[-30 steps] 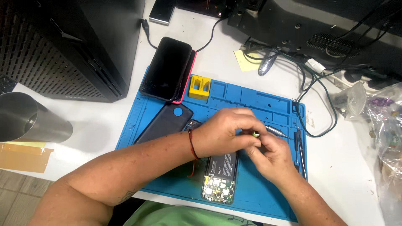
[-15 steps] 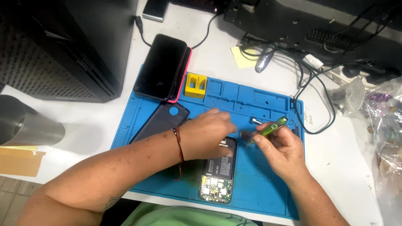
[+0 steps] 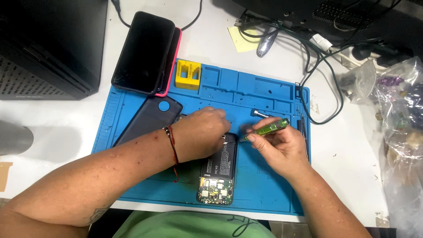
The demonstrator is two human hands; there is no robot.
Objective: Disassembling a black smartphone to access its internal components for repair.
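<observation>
Left hand: your left hand (image 3: 200, 136) lies palm down across the upper end of the opened phone (image 3: 218, 174), centre of the frame; the fingers are curled over it, and you cannot see from here whether they pinch anything, since the hand hides that end.
Right hand: your right hand (image 3: 282, 147), just right of centre, is closed around a green-handled screwdriver (image 3: 266, 128); its tip points left and down toward the phone's top right corner, but the contact point is too small to make out.
Opened phone: lies upright on the blue repair mat (image 3: 264, 194), back removed, a black battery (image 3: 222, 161) showing, and a green circuit board (image 3: 215, 194) bare at its lower end.
Back cover: a dark back cover (image 3: 150, 121) lies tilted on the mat left of centre, partly under your left wrist.
Stacked phones: upper left of the frame, a black phone (image 3: 143, 50) lies on a pink-cased one, whose edge alone shows.
Yellow block: a small yellow magnetiser block (image 3: 187, 75) sits in the mat's top edge, just right of the stacked phones.
Metal bit: a short metal driver bit (image 3: 260, 114) lies on the mat just above the screwdriver.
Right edge: clear plastic bags (image 3: 398, 119) are cut off by the frame; their contents are hard to tell.
Top: tangled cables (image 3: 317, 48) and a yellow sticky note (image 3: 242, 39) lie on the white table.
</observation>
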